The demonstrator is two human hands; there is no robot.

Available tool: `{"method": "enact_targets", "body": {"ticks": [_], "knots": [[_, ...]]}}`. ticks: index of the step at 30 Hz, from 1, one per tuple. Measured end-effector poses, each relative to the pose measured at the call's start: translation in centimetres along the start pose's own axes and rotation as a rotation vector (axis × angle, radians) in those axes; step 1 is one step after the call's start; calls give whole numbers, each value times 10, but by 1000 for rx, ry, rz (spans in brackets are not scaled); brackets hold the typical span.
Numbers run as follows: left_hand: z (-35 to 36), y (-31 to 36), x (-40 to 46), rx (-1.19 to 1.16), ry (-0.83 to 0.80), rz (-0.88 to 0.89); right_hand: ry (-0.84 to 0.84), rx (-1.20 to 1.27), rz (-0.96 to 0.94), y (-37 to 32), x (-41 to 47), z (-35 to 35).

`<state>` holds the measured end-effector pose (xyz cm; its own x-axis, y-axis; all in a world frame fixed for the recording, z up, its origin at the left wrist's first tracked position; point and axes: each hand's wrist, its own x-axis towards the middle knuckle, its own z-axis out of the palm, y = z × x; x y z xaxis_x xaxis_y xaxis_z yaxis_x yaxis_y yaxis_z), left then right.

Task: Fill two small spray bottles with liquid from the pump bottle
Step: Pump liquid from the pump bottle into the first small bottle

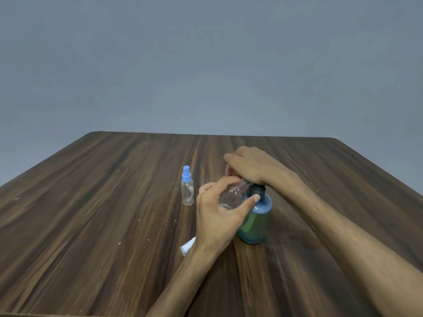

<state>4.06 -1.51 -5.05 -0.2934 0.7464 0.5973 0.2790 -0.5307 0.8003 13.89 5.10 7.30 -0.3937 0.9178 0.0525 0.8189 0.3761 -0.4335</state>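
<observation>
- One dark brown wood-grain worktop [114,213] fills the lower half of the view, with a plain grey-blue wall behind it.
- Two bare forearms reach in from the bottom edge, one from each side, and meet right of centre.
- One round blue-green pump bottle [255,221] stands upright on the worktop near the middle; no label or writing can be read on it.
- The right hand [249,164] lies over the pump head from above, fingers bent down over the far side, hiding the spout.
- The left hand [219,209] grips one small clear uncapped spray bottle [231,199], tilted with its threaded neck up under the right hand.
- A second small clear spray bottle with a blue spray cap [187,187] stands upright, just left of the hands.
- One small white object [187,247] lies beside the left wrist, mostly hidden.
</observation>
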Motion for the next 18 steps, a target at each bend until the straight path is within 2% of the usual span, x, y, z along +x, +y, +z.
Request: {"method": "enact_targets", "body": {"ticks": [5,8,12,16,18], "knots": [[0,-3,0,1,2,11,49,20,-16,-1,0,-4],[0,-5,0,-6,3,-6,-18,-26,16,-2,-1,0],[0,-4,0,-11,7,9,46,-2,6,-2,-2,-4],[0,-4,1,-4,1,4,-31,-29,38,-3,-2,-1],[-1,-3,0,0,3,10,14,-5,26,-2,-4,-3]]}}
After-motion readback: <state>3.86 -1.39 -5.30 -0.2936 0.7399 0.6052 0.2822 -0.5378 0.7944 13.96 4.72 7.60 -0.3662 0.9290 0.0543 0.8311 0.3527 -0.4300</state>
